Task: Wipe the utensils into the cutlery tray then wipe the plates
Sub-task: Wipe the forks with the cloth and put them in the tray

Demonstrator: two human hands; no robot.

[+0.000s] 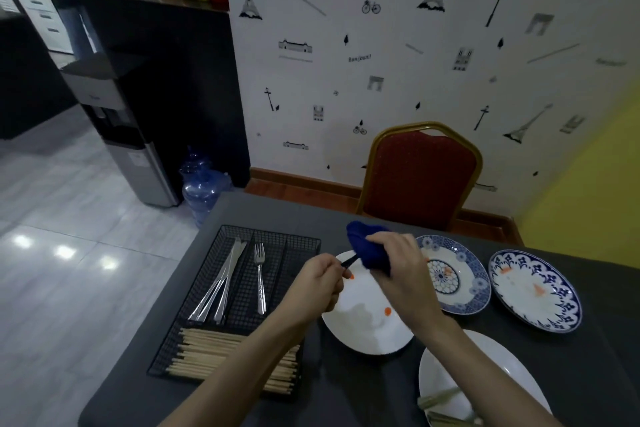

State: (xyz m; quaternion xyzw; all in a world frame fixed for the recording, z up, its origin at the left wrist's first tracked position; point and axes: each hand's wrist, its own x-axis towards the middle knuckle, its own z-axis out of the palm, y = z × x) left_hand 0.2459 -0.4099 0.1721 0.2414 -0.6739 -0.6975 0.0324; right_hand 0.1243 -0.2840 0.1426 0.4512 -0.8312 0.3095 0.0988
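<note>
My left hand [320,279] grips the handle of a utensil [348,262] above a white plate [363,322] with orange smears. My right hand [398,263] holds a blue cloth [369,246] wrapped round the utensil's far end, which is hidden. A black wire cutlery tray [294,246] lies to the left, with knives [221,282], a fork [260,274] and several wooden chopsticks [221,354] in it. Two blue-patterned plates [460,274] [536,291] sit to the right. Another white plate [478,374] at the near right carries utensils [440,406].
The dark table [346,392] ends at the left beside the tiled floor. A red chair [420,177] stands at the far side against the wall. A water dispenser [128,135] and a blue bottle [202,184] stand further left.
</note>
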